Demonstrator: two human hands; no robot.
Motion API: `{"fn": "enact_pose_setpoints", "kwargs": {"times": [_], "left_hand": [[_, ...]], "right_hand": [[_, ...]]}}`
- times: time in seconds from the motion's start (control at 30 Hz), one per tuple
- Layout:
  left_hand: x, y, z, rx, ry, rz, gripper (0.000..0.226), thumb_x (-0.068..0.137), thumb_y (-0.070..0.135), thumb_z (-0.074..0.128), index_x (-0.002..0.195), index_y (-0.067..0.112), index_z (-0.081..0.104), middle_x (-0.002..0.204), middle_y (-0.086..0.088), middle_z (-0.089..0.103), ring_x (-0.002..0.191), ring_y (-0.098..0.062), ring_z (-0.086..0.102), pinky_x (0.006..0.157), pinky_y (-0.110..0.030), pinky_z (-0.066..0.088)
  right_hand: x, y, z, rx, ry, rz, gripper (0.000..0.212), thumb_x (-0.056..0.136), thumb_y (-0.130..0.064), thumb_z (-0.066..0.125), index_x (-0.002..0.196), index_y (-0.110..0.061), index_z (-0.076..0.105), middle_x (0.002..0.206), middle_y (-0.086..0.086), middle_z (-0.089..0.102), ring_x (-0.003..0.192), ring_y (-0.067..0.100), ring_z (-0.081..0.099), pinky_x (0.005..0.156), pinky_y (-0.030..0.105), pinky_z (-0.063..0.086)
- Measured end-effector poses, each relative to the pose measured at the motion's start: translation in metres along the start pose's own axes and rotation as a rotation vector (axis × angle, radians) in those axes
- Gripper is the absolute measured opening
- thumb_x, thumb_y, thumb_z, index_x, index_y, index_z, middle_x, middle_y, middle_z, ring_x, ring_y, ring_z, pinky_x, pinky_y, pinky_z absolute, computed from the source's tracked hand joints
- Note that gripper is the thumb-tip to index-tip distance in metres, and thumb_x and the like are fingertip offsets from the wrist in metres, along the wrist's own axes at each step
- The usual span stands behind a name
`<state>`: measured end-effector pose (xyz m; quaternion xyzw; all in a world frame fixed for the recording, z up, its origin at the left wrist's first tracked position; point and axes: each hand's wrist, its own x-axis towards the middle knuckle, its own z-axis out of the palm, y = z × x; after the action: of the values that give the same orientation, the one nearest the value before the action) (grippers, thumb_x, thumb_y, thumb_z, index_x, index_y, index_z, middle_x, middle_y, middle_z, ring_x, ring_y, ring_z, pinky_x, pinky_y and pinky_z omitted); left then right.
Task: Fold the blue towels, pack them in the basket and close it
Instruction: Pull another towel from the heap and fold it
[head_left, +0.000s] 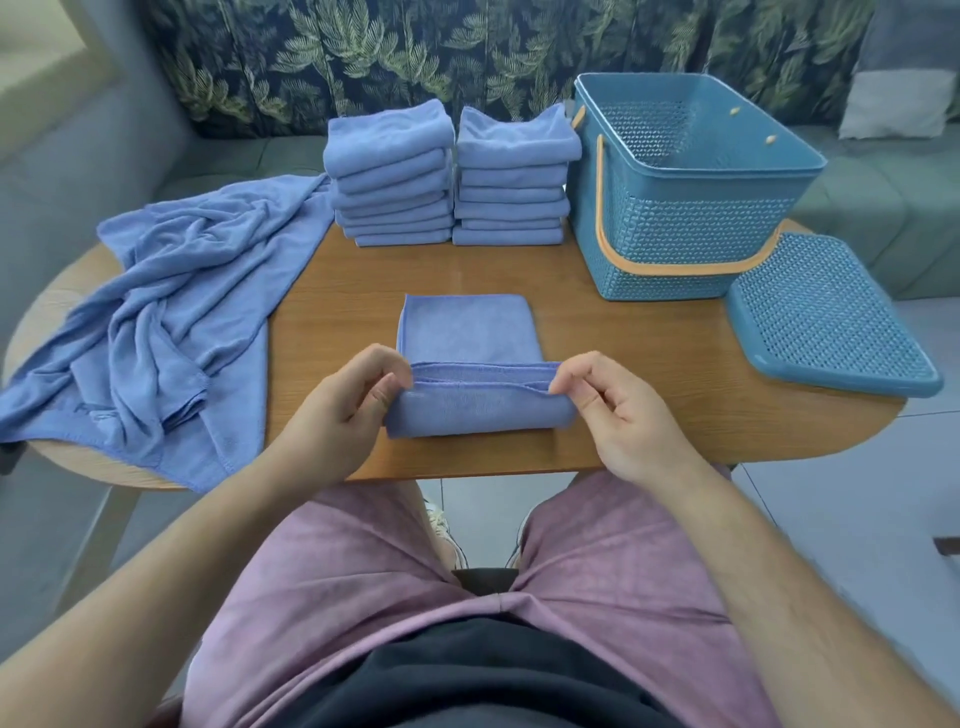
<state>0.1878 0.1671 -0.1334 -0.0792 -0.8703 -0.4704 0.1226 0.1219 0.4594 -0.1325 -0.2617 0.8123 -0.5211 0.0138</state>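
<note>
A blue towel (467, 332) lies on the wooden table (337, 291) in front of me, its near end doubled over into a fold. My left hand (337, 410) pinches the left corner of that fold, and my right hand (618, 410) pinches the right corner. Two stacks of folded blue towels (395, 176) (514, 182) stand at the back of the table. The blue perforated basket (691, 234) with an orange handle stands open at the back right, with nothing visible inside. Its blue lid (826, 317) lies flat on the table in front of it to the right.
A heap of unfolded blue towels (156, 322) covers the table's left end and hangs over the edge. A sofa and a leaf-patterned curtain are behind the table. My legs in pink shorts are under the near edge.
</note>
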Motion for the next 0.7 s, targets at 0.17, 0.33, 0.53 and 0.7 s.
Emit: {"fn": "enact_pose_setpoints", "kwargs": {"times": [0.17, 0.33, 0.53, 0.7], "left_hand": [[0.024, 0.009, -0.002, -0.081, 0.039, -0.138, 0.041, 0.092, -0.004, 0.037, 0.076, 0.023, 0.063, 0.081, -0.012, 0.061, 0.069, -0.027, 0.046, 0.061, -0.022, 0.036], [0.051, 0.006, -0.007, -0.130, 0.031, -0.265, 0.031, 0.099, 0.009, 0.043, 0.091, 0.024, 0.070, 0.086, -0.009, 0.062, 0.074, -0.011, 0.049, 0.069, -0.024, 0.040], [0.076, -0.008, -0.007, -0.122, 0.073, -0.266, 0.019, 0.095, 0.015, 0.065, 0.104, 0.032, 0.065, 0.084, 0.001, 0.060, 0.069, -0.008, 0.051, 0.066, -0.017, 0.044], [0.105, -0.025, -0.003, -0.043, 0.159, -0.277, 0.018, 0.097, 0.017, 0.063, 0.090, 0.033, 0.066, 0.079, 0.011, 0.061, 0.068, -0.004, 0.049, 0.064, -0.012, 0.040]], "right_hand": [[0.022, -0.005, 0.000, -0.044, 0.014, 0.032, 0.027, 0.107, -0.014, 0.044, 0.097, -0.030, 0.062, 0.072, 0.007, 0.054, 0.066, 0.028, 0.047, 0.066, 0.035, 0.040], [0.057, -0.004, 0.001, 0.067, -0.045, 0.140, 0.015, 0.102, -0.014, 0.052, 0.106, -0.028, 0.056, 0.067, -0.004, 0.048, 0.062, 0.013, 0.040, 0.062, 0.026, 0.035], [0.092, 0.007, 0.012, 0.082, 0.041, 0.188, 0.035, 0.095, -0.016, 0.063, 0.109, -0.040, 0.041, 0.083, 0.007, 0.067, 0.066, 0.018, 0.051, 0.067, 0.039, 0.045], [0.126, 0.024, 0.022, -0.085, 0.091, 0.185, 0.028, 0.096, -0.004, 0.053, 0.084, -0.029, 0.057, 0.067, -0.015, 0.050, 0.061, 0.004, 0.044, 0.061, 0.019, 0.034]]}}
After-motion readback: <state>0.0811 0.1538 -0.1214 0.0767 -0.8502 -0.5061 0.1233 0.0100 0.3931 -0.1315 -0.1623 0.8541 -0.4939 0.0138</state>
